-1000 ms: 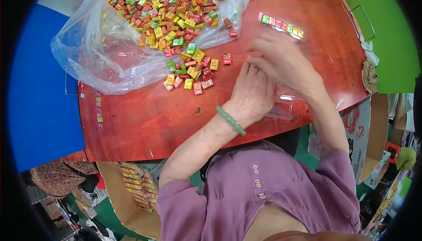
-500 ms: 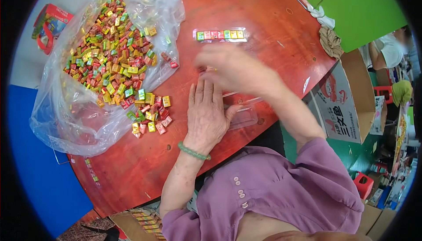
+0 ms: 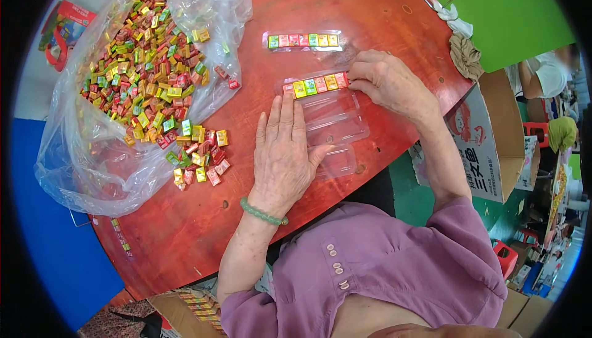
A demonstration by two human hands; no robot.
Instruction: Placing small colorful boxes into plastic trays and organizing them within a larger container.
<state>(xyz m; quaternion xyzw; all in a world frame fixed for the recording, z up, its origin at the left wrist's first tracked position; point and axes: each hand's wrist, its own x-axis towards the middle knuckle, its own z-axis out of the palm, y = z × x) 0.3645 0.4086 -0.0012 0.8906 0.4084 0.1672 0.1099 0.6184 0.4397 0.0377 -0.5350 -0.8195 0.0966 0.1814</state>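
A row of small wrapped candies (image 3: 314, 85) in red, yellow, green and orange lies in a clear plastic tray in front of me. My left hand (image 3: 285, 153), with a green bead bracelet at the wrist, lies flat with its fingers stretched out. Its fingertips touch the row's left end. At the right end, my right hand (image 3: 379, 82) has thumb and fingers pinched against the last red candy (image 3: 341, 80). Clear plastic trays (image 3: 339, 127) without candies lie below the row. Farther off is another filled tray (image 3: 302, 41) with a similar row.
A big clear plastic bag (image 3: 123, 184) of loose candies spreads over the table's left side. Several pieces (image 3: 200, 155) have spilled near my left hand. Crumpled cloths (image 3: 464, 57) lie at the right edge, with a cardboard box (image 3: 493, 134) beyond. A person (image 3: 542, 73) sits farther right.
My right hand has moved right and down from above my left fingertips to the row's right end. The candy row is now uncovered. My left hand stays flat, slightly shifted in the picture.
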